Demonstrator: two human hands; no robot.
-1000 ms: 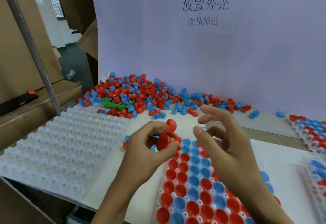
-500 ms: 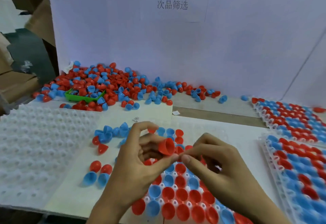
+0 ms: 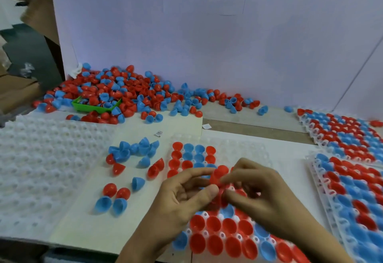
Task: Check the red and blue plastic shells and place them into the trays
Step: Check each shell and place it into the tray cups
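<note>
Both hands met over the near tray [image 3: 219,240] — the left hand [image 3: 182,198] and right hand [image 3: 259,194] each pinched the same red shell [image 3: 218,176], hiding several filled pockets beneath. Loose shells [image 3: 124,171] lay just left, an empty white tray [image 3: 41,159] farther left, filled trays [image 3: 352,180] right — and the big pile [image 3: 116,95] around a green bin [image 3: 93,107] far left.

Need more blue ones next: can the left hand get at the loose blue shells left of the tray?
Probably yes, once the left hand lets go of the red shell; nothing covers the blue shells.
</note>
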